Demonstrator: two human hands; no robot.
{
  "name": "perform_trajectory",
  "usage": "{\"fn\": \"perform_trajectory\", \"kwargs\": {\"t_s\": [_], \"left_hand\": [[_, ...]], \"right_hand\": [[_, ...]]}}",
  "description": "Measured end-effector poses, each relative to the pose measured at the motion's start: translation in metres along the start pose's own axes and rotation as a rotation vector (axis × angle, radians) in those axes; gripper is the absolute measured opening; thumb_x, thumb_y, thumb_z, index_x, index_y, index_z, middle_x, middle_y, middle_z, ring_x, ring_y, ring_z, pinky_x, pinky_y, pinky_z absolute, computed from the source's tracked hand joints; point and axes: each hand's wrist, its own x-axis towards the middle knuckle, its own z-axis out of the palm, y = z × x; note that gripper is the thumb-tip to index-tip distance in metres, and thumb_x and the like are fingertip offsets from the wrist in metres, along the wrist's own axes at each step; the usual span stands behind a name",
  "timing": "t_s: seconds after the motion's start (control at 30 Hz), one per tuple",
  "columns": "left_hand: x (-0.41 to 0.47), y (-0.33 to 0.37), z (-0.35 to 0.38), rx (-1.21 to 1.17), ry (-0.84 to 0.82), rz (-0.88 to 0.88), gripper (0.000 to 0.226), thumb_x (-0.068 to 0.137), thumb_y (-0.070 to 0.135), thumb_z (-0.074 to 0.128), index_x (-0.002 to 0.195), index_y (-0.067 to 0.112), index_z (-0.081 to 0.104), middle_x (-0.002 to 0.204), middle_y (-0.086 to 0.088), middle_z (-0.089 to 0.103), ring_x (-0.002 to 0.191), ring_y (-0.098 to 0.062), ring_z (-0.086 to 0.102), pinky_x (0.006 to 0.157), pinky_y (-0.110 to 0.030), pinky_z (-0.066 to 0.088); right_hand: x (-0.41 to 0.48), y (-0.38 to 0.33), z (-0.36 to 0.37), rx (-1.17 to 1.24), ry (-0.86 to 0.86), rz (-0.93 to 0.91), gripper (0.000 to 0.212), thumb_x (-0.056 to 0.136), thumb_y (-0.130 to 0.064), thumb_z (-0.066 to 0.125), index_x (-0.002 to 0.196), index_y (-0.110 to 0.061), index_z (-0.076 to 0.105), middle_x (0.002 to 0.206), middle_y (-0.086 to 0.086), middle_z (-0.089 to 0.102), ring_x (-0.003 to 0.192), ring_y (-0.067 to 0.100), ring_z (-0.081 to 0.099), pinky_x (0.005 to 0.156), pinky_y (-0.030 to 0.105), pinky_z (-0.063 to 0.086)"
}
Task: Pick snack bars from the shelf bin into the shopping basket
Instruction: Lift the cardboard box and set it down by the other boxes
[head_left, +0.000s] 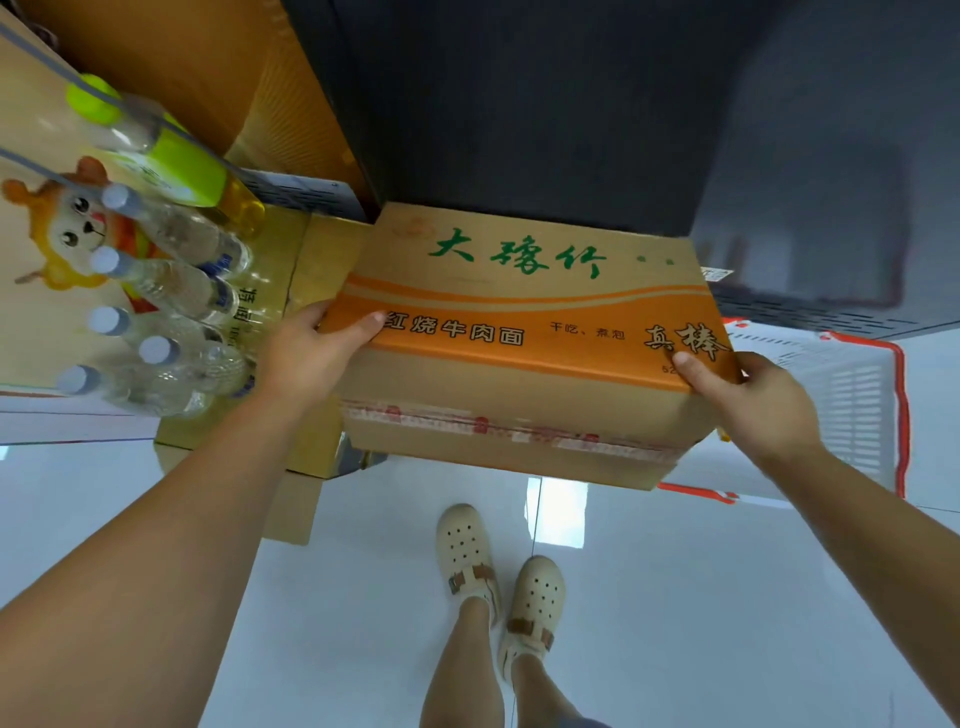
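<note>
A closed cardboard carton (519, 291) with an orange band and green printed characters is held in front of me above the floor. My left hand (311, 353) grips its left end, thumb on top. At the right end my right hand (753, 400) grips the corner, thumb on the orange band. A white shopping basket (857, 395) with a red rim stands on the floor to the right, partly hidden behind the carton. No snack bars are visible.
Several clear water bottles (171, 291) and a yellow-green bottle (171, 161) lie on a low box at left. More cardboard cartons (306, 431) stand beside it. A dark shelf unit (571, 104) rises behind. My feet in beige clogs (498, 582) stand on glossy tiles.
</note>
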Motion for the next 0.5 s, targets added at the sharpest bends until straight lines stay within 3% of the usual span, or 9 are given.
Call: {"fn": "perform_trajectory", "kwargs": {"t_s": [0.13, 0.27, 0.4, 0.5], "left_hand": [[-0.002, -0.011, 0.004, -0.02, -0.016, -0.042, 0.071, 0.078, 0.053, 0.075, 0.136, 0.018, 0.052, 0.119, 0.004, 0.061, 0.105, -0.022, 0.06, 0.094, -0.04, 0.05], [-0.003, -0.013, 0.01, 0.008, -0.101, -0.138, 0.085, 0.072, 0.055, 0.079, 0.14, 0.018, 0.045, 0.126, 0.002, 0.06, 0.107, -0.023, 0.059, 0.094, -0.041, 0.049], [-0.017, -0.024, 0.025, -0.006, -0.137, -0.153, 0.074, 0.075, 0.037, 0.082, 0.138, 0.016, 0.048, 0.13, -0.005, 0.062, 0.094, -0.017, 0.053, 0.076, -0.028, 0.044], [-0.028, -0.038, 0.032, -0.029, -0.094, -0.116, 0.074, 0.078, 0.027, 0.081, 0.142, 0.016, 0.044, 0.121, 0.003, 0.058, 0.091, -0.012, 0.05, 0.06, -0.015, 0.035]], "right_hand": [[-0.006, 0.007, 0.007, 0.043, -0.062, 0.04, 0.083, 0.077, -0.072, 0.062, 0.137, -0.017, 0.047, 0.131, 0.004, 0.06, 0.106, 0.028, 0.059, 0.09, 0.044, 0.049], [-0.001, 0.011, 0.013, 0.222, -0.238, 0.122, 0.095, 0.065, -0.062, 0.078, 0.141, -0.021, 0.037, 0.131, -0.001, 0.055, 0.11, 0.024, 0.057, 0.097, 0.042, 0.048], [-0.007, 0.024, 0.037, 0.237, -0.29, 0.15, 0.101, 0.052, -0.058, 0.088, 0.136, -0.024, 0.043, 0.127, -0.006, 0.061, 0.113, 0.022, 0.06, 0.099, 0.044, 0.049], [-0.017, 0.038, 0.05, 0.23, -0.237, 0.154, 0.084, 0.058, -0.053, 0.087, 0.128, -0.027, 0.047, 0.121, -0.005, 0.064, 0.108, 0.024, 0.063, 0.097, 0.05, 0.05]]}}
